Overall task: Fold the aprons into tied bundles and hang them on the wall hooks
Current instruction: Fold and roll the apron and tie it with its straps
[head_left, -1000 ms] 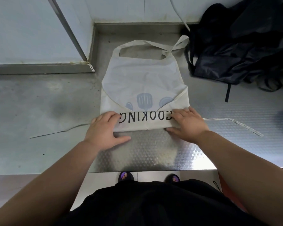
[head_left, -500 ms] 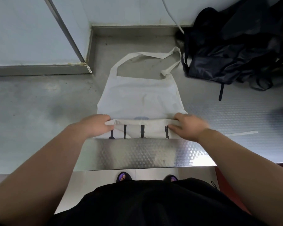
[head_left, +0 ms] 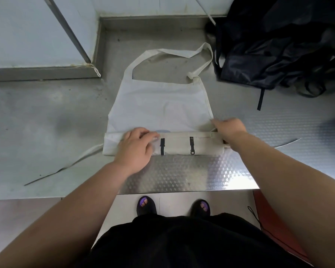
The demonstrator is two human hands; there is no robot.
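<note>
Left hand [head_left: 135,147] and right hand [head_left: 228,128] on rolled near edge of white apron [head_left: 161,105] atop steel counter [head_left: 46,122].

Black garment [head_left: 182,246], dark open-toed sandals [head_left: 145,206]

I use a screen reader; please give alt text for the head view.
The left hand and right hand grip the rolled-up bottom of a white apron on a steel counter; its neck loop lies at the far end. A black cloth heap sits far right.

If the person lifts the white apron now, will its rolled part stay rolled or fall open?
Likely floppy: the white apron lies thin and creased. Its rolled part is untied, so it probably unrolls once released. The waist tie would likely dangle.
</note>
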